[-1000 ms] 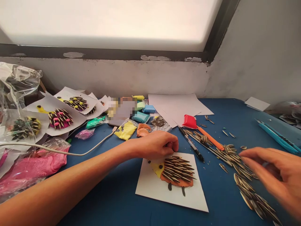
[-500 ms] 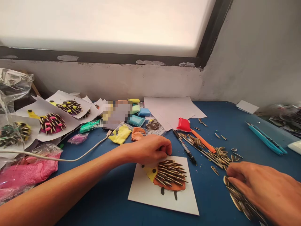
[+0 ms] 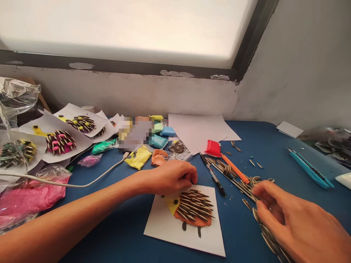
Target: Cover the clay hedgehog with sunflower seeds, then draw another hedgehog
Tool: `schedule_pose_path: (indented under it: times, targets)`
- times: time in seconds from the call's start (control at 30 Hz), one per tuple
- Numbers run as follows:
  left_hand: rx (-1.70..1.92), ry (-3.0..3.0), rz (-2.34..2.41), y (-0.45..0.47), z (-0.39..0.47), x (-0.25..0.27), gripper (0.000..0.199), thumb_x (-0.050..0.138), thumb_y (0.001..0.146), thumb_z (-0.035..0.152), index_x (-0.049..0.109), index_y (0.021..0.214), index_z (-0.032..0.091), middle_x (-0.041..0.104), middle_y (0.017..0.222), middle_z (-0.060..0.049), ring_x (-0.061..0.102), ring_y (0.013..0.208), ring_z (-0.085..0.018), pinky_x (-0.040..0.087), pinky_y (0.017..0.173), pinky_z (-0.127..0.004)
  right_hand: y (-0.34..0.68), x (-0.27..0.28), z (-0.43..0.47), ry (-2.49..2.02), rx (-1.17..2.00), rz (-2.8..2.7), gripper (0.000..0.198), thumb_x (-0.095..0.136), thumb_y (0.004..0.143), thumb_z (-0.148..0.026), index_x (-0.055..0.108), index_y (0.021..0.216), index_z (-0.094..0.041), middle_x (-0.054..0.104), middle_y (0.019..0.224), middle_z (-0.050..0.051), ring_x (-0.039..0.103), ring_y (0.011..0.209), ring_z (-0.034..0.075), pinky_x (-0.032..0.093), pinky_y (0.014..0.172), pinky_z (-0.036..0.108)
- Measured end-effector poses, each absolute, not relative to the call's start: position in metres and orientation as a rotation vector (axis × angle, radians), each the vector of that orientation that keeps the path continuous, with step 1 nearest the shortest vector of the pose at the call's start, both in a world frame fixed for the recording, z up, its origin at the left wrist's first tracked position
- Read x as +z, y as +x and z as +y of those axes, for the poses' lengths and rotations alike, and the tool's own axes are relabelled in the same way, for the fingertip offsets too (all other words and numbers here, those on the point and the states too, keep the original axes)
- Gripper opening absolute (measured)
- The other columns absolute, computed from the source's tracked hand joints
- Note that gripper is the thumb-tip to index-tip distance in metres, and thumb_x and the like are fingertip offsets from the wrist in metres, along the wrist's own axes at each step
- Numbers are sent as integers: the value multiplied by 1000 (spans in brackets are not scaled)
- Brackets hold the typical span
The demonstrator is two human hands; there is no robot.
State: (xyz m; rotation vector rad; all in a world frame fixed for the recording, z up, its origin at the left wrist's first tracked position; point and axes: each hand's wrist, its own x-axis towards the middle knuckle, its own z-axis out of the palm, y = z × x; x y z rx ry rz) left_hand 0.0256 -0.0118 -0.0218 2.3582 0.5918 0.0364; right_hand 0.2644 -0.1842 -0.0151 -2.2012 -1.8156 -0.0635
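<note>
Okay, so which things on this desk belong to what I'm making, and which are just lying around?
Seem part of it:
hedgehog card, by the left hand
striped seeds, by the right hand
yellow clay and orange clay, matching that card's colours

Seem just lying around:
white cable
turquoise tool
pink bundle
red packet

We're viewing a blue tabletop (image 3: 115, 233); on it a hedgehog card (image 3: 161, 228), striped seeds (image 3: 268, 243), black pen (image 3: 215, 178), orange tool (image 3: 235, 168), turquoise tool (image 3: 309, 168) and white paper (image 3: 204, 128) are lying.

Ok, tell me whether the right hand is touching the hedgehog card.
Apart: the head view shows blue tabletop between the right hand and the hedgehog card.
</note>
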Motion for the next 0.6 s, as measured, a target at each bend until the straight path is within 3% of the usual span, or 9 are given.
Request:
schedule_pose_path:
  times: [0.13, 0.3, 0.6]
  targets:
    - [34, 2359, 589, 25, -13, -20, 17, 54, 87, 11, 67, 96, 18, 67, 92, 0, 56, 80, -12, 39, 70, -24, 251, -9, -177, -2013, 100, -1842, 20, 50, 85, -40, 64, 74, -31, 52, 42, -7, 47, 30, 11, 34, 31, 22]
    - [10, 2359, 592, 25, -14, -16, 17, 54, 86, 9, 66, 95, 18, 66, 89, 0, 56, 79, -12, 39, 69, -23, 241, -11, -173, -2085, 354, -1826, 23, 51, 85, -45, 66, 73, -31, 59, 50, -6, 54, 41, 12, 38, 38, 21]
    - [17, 2359, 589, 26, -13, -16, 15, 55, 87, 10, 65, 94, 18, 64, 87, 1, 54, 78, -12, 39, 68, -23, 244, -23, -168, -2350, 208, -1870, 19, 49, 76, -40, 60, 64, -30, 63, 57, -2, 57, 47, 17, 38, 47, 27]
